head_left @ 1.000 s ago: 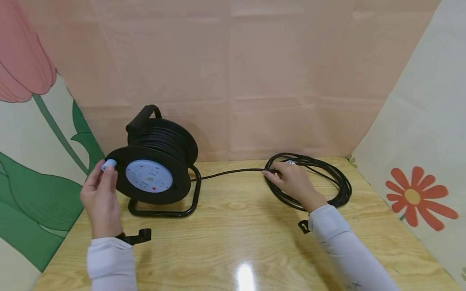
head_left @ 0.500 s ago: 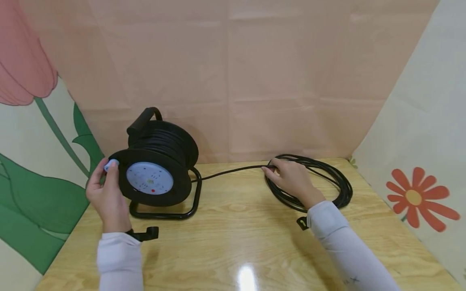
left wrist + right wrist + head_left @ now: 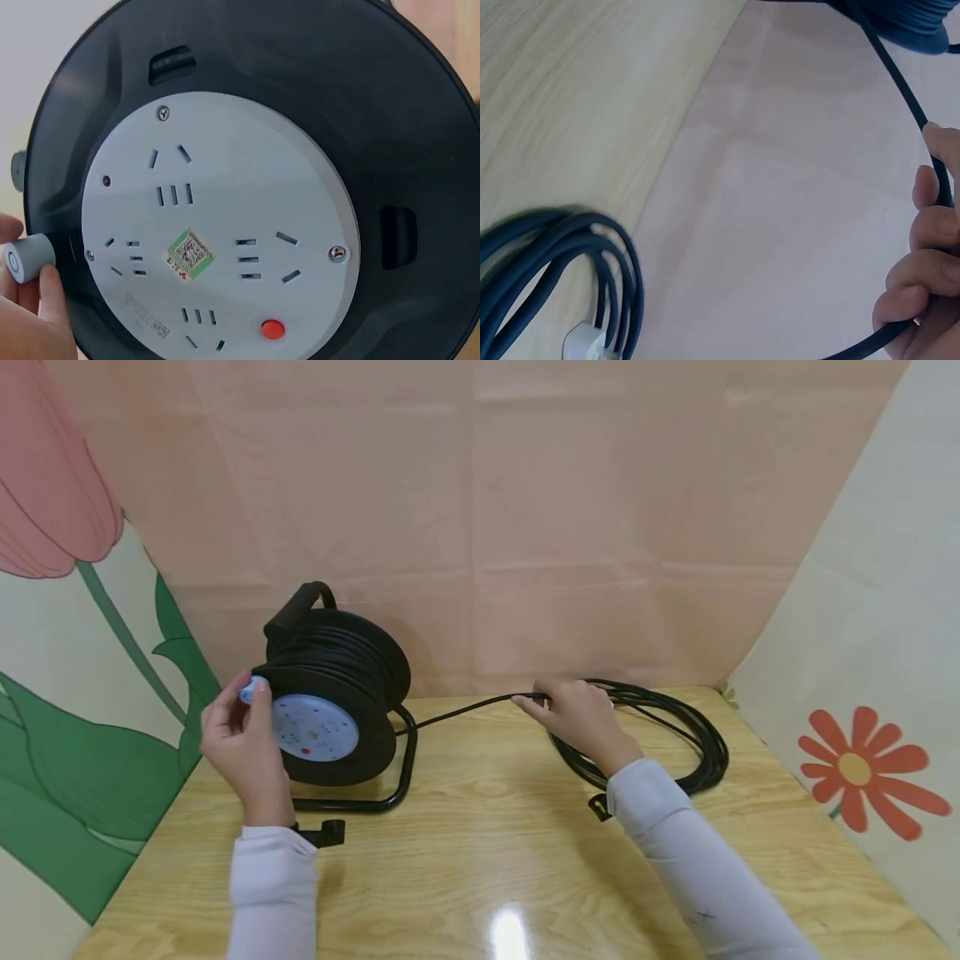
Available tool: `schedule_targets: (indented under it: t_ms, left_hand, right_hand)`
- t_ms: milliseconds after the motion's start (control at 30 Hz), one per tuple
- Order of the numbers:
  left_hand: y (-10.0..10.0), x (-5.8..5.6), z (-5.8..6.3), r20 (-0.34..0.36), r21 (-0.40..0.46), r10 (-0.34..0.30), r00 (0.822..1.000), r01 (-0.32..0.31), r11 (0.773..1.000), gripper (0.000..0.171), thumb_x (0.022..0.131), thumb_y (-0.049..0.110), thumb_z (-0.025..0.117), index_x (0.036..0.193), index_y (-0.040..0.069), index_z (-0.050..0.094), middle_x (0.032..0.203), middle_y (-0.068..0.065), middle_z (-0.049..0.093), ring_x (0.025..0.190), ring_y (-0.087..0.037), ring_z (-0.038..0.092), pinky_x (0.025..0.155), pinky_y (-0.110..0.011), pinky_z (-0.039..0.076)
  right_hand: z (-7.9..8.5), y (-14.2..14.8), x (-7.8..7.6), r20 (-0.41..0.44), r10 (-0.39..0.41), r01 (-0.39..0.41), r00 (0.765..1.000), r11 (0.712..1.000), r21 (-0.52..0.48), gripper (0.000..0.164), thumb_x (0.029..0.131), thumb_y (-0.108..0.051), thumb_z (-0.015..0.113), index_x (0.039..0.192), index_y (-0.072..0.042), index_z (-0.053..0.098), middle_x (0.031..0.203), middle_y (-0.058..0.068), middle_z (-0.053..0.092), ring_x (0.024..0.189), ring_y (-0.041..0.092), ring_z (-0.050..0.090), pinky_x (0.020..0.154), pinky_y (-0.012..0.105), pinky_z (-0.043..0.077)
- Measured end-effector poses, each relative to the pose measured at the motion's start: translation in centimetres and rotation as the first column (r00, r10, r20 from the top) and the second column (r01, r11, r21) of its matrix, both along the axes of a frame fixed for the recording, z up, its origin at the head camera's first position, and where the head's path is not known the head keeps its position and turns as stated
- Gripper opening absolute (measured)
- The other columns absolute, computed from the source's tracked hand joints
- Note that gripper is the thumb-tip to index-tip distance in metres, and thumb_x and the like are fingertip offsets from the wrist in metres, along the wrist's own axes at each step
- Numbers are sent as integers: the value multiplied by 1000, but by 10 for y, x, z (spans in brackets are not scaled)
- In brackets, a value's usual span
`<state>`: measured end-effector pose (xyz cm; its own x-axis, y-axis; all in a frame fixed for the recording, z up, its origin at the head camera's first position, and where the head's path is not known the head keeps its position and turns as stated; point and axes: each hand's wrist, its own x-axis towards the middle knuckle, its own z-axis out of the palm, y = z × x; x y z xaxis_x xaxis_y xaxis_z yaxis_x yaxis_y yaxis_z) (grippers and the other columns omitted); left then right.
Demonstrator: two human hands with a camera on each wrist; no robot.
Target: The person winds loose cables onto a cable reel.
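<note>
A black cable reel [image 3: 337, 652] stands on its tube frame at the left, black cord wound on its drum. Its pale socket panel [image 3: 225, 225] carries several slots and a red button [image 3: 273, 329]. My left hand [image 3: 251, 756] pinches the light-blue crank knob [image 3: 30, 258] at the upper left of the reel's front disc. My right hand [image 3: 581, 720] grips the black cable [image 3: 472, 706], its fingers curled round it, and the cable runs from there to the reel. Beneath and beyond that hand lies a loose coil of cable [image 3: 701, 735]; a white piece [image 3: 583, 341] shows among its loops.
The wood-grain table [image 3: 450, 860] meets a pink backdrop [image 3: 480, 527] just behind the reel and coil. Printed flower panels flank both sides, with a red flower [image 3: 855, 768] at the right. The reel's black tube foot [image 3: 352, 806] reaches forward on the table.
My left hand has carried the crank knob up and to the right, turning the reel's disc and panel clockwise. My right hand has shifted left toward the reel with the cable.
</note>
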<state>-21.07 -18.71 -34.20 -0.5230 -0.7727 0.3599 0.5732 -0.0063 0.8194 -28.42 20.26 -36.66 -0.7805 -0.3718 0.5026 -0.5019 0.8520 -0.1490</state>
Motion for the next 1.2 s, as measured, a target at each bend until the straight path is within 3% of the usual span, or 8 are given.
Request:
schedule_targets:
  t_ms: [167, 400, 567, 700, 867, 1000, 1100, 1200]
  left_hand:
    - [2, 0, -2, 47, -165, 61, 997, -53, 985, 24, 89, 17, 78, 109, 5, 77, 104, 3, 57, 102, -16, 59, 93, -24, 52]
    - [6, 4, 3, 16, -229, 74, 997, -69, 971, 24, 89, 10, 77, 109, -3, 75, 101, 8, 56, 100, -14, 60, 92, -23, 53]
    - [20, 17, 18, -1, -290, 69, 998, -67, 955, 23, 90, 4, 73, 108, -9, 73, 101, 7, 56, 99, -14, 61, 91, -23, 53]
    - [23, 15, 14, -8, -367, 91, 996, -87, 926, 20, 90, 4, 73, 108, -6, 74, 103, 3, 57, 99, -13, 60, 90, -22, 53]
    - [18, 6, -1, -24, -463, 112, 993, -110, 880, 18, 90, 9, 75, 106, 3, 77, 104, -1, 61, 100, -12, 59, 87, -20, 53]
    - [22, 7, -2, -23, -514, 107, 994, -103, 852, 16, 89, 14, 77, 104, 8, 79, 104, -3, 64, 100, -11, 59, 85, -19, 54]
    - [25, 8, -2, -21, -539, 96, 995, -92, 837, 16, 88, 18, 79, 102, 9, 80, 100, -3, 64, 95, -11, 61, 84, -19, 55]
    - [28, 9, -4, -24, -570, 91, 996, -89, 817, 19, 88, 21, 79, 100, 6, 79, 94, -6, 65, 89, -11, 61, 80, -18, 55]
  right_hand:
    - [2, -9, 0, 21, 28, -28, 999, 1000, 2, 31, 96, -49, 64, 78, -25, 60, 54, -7, 42, 45, 12, 36, 40, 30, 27]
    - [4, -11, 5, 49, 95, -95, 994, 995, -3, 20, 98, -38, 60, 90, -22, 68, 66, -10, 55, 51, 10, 44, 44, 30, 36]
    - [6, -14, 3, -42, 16, -16, 999, 1000, 22, 29, 98, -48, 62, 82, -23, 63, 54, -8, 44, 42, 11, 37, 37, 29, 27]
    - [7, -18, 2, -50, -31, 32, 998, 999, 13, 39, 97, -54, 60, 76, -22, 54, 49, -6, 40, 38, 12, 34, 35, 29, 23]
    - [7, -22, 2, 38, 35, -35, 999, 999, -14, 28, 101, -43, 56, 88, -19, 58, 54, -6, 47, 42, 12, 37, 39, 30, 31]
    - [5, -23, 2, 45, 65, -66, 997, 998, 6, 23, 103, -40, 57, 97, -18, 63, 64, -6, 55, 42, 11, 40, 39, 30, 34]
    - [4, -24, 2, 29, 36, -37, 999, 999, 36, 30, 101, -48, 57, 90, -21, 63, 60, -7, 53, 42, 12, 41, 38, 31, 32]
    - [5, -26, 1, 69, 6, -8, 998, 1000, 29, 36, 99, -54, 56, 82, -23, 59, 56, -6, 49, 45, 14, 43, 40, 32, 33]
